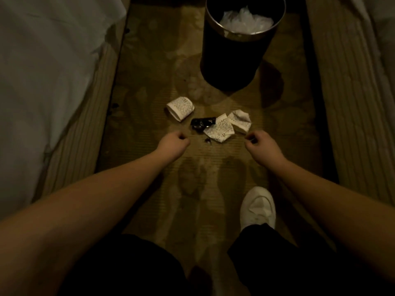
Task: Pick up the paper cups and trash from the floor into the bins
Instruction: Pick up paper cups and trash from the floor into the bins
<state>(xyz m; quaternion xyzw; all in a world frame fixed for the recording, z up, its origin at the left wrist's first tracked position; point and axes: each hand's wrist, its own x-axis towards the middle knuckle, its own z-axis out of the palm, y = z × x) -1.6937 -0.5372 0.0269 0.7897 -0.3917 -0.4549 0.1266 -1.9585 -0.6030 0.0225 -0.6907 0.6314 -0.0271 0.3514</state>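
Down on the patterned carpet [213, 167], between two beds, a small litter pile is seen. A paper cup [180, 108] with a printed pattern lies on its side, a little to the left of the rest. Just to its right a black wrapper [201, 124] is spread on the floor, touching a crushed cup [219, 132], and a third, crumpled cup [240, 120] is pressed against that one on the far right. A tiny dark scrap [207, 141] is spotted just below the wrapper.

Beyond the pile, well apart from it, a dark round bin [233, 58] is stood upright on the carpet. Its metal rim is caught by the light, and inside it a crumpled clear plastic bag [245, 20] is seen, filling the visible part of the opening; what lies under it cannot be told.

Both bare arms are stretched forward over the floor. The left hand [174, 143] is held above the carpet just short of the wrapper, fingers curled in, nothing gripped. The right hand [259, 144] is hung just below the crumpled cup, fingers likewise curled and holding nothing.

A white shoe [257, 207] is planted on the carpet near the right arm. White bedding [42, 82] is draped at the left edge.
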